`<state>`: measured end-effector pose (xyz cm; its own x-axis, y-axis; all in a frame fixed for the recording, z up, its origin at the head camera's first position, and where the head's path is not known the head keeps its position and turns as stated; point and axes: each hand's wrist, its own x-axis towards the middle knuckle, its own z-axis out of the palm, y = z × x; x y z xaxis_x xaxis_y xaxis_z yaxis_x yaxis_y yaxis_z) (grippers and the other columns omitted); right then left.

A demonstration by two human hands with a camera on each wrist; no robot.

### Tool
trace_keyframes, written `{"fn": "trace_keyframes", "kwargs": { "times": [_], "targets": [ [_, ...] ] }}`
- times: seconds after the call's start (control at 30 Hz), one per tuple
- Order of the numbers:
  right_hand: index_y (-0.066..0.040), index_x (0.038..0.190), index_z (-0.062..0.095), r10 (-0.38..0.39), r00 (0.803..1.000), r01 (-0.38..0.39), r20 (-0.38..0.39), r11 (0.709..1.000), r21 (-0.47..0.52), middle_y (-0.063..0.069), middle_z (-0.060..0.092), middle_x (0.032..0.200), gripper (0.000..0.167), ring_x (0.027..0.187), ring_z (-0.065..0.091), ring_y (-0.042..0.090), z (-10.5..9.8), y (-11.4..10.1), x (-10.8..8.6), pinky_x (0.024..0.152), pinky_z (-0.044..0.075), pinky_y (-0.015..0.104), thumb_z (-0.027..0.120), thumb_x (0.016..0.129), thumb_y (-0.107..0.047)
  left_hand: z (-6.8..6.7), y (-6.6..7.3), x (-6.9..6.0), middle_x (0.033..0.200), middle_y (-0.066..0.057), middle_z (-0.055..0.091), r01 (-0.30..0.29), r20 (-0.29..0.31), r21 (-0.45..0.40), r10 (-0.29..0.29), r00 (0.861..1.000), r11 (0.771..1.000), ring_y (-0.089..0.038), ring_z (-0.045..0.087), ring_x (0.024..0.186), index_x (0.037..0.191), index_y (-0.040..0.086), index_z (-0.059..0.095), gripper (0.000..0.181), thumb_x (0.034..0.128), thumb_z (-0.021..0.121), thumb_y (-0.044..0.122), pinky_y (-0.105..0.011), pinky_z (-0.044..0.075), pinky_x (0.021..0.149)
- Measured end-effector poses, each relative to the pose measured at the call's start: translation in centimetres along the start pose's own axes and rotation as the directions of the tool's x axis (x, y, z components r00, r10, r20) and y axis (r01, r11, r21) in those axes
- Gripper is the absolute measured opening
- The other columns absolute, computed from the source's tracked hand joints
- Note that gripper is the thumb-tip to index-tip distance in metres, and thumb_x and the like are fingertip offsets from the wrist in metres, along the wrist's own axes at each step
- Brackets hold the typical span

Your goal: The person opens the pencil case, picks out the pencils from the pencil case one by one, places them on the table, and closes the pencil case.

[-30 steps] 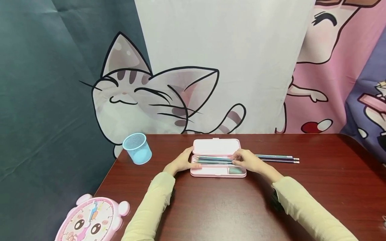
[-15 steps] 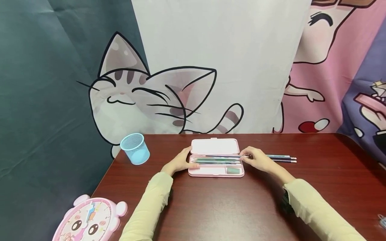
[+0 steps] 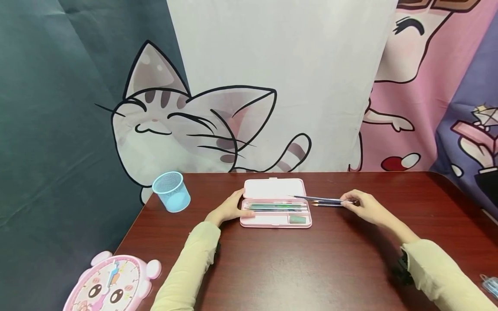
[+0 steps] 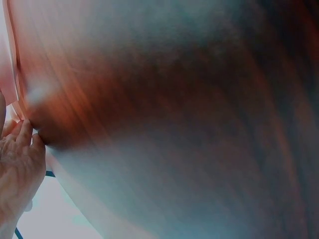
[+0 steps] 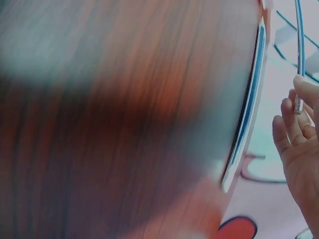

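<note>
A pink pencil case [image 3: 264, 221] lies with its lid [image 3: 274, 188] raised back. Inside are several pencils [image 3: 276, 207] and a grey-green eraser [image 3: 297, 219] in the small front right compartment. My left hand [image 3: 226, 210] grips the case's left end, thumb over the front side. To the right of the case, my right hand [image 3: 363, 207] pinches a pencil [image 3: 319, 198] near its eraser end; its point faces left, towards the lid. In the right wrist view the held pencil [image 5: 300, 40] is raised above the table. More dark pencils [image 3: 327, 205] lie on the table beneath it, partly hidden.
A light blue mesh cup [image 3: 172, 192] stands at the table's back left. A pink clock with an animal face [image 3: 113, 285] is at the front left. Something small and pale blue [image 3: 491, 286] sits at the right edge. Cartoon curtains [image 3: 218, 65] hang behind the brown table [image 3: 284, 268].
From over the pencils in the case, my right hand has moved right, out over the table, with a pencil in its fingers. My left hand has stayed on the case.
</note>
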<state>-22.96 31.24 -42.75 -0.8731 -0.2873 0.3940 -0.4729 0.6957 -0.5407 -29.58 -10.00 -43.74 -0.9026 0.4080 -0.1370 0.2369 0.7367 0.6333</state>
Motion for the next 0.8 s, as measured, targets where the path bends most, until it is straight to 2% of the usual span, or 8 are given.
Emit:
{"fn": "trace_keyframes", "kwargs": {
  "times": [0.3,0.5,0.67,0.8],
  "targets": [
    [-0.005,0.087,0.063,0.061,0.998,-0.063,-0.02,0.995,-0.075,-0.002,0.06,0.077,0.01,0.068,0.046,-0.008,-3.2,2.5,-2.7,0.059,0.037,0.011,0.068,0.079,-0.004,0.1,-0.2,0.1,0.147,-0.013,0.028,-0.014,-0.007,0.007,0.014,1.0,1.0,-0.025,0.028,0.136,0.145,0.006,0.022,0.099,0.0698,0.076,0.042,-0.042,0.024,0.111],
    [-0.004,0.086,0.063,0.104,0.995,-0.104,-0.005,0.989,-0.105,0.0,0.061,0.077,0.009,0.068,0.046,-0.01,-4.0,3.9,-3.9,0.06,0.036,0.009,0.069,0.079,-0.007,0.1,-0.5,0.3,0.147,-0.013,0.029,-0.015,-0.009,0.014,0.015,1.0,1.0,-0.025,0.029,0.135,0.145,0.007,0.022,0.1,0.0689,0.077,0.043,-0.042,0.025,0.111],
    [-0.006,0.082,0.064,0.08,0.996,-0.085,-0.038,0.984,-0.156,-0.002,0.06,0.075,0.01,0.067,0.043,-0.009,-3.7,4.5,-4.0,0.059,0.035,0.012,0.071,0.075,-0.005,0.2,-0.5,0.3,0.148,-0.013,0.028,-0.011,-0.005,0.02,0.011,1.0,1.0,-0.024,0.028,0.136,0.145,0.007,0.022,0.1,0.0693,0.076,0.044,-0.041,0.024,0.111],
    [-0.007,0.079,0.065,0.026,0.997,-0.039,-0.069,0.982,-0.184,-0.002,0.058,0.072,0.014,0.066,0.042,-0.007,-3.3,4.8,-3.8,0.058,0.035,0.014,0.074,0.07,-0.001,0.1,-0.4,0.3,0.147,-0.014,0.029,-0.02,-0.009,0.018,0.021,1.0,1.0,-0.025,0.029,0.135,0.145,0.006,0.022,0.1,0.0694,0.076,0.043,-0.043,0.025,0.111]
  ]
}}
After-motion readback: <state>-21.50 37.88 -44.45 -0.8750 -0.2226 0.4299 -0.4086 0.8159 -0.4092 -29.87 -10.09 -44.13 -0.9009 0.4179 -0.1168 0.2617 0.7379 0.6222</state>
